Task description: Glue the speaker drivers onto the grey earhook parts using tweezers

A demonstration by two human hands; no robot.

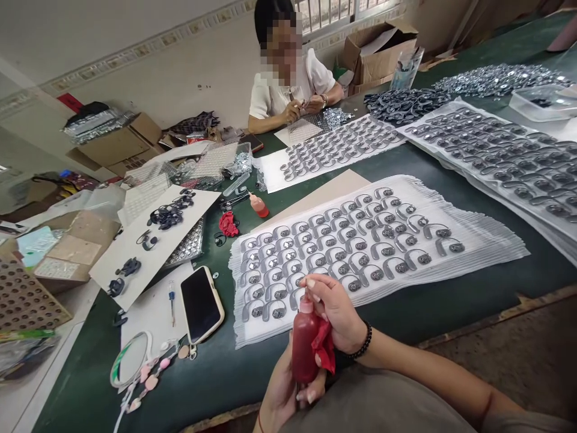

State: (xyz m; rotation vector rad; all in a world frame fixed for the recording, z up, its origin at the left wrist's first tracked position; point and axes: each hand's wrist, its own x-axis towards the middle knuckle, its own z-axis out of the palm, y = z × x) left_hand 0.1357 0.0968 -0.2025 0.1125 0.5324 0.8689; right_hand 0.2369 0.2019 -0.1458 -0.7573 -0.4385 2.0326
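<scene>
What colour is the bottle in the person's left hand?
The bottle looks dark red; it shows in the head view, the only one.

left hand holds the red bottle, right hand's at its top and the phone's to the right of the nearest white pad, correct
Not quite: the head view shows the phone to the left of that white pad, not the right. The left hand holds the red bottle, with the right hand at its top.

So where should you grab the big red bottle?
Probably around the wide, round body of the red bottle, coming from the left, where the left hand holds it low. Its top narrows, with the right hand there, and a red cloth lies against its right side.
</scene>
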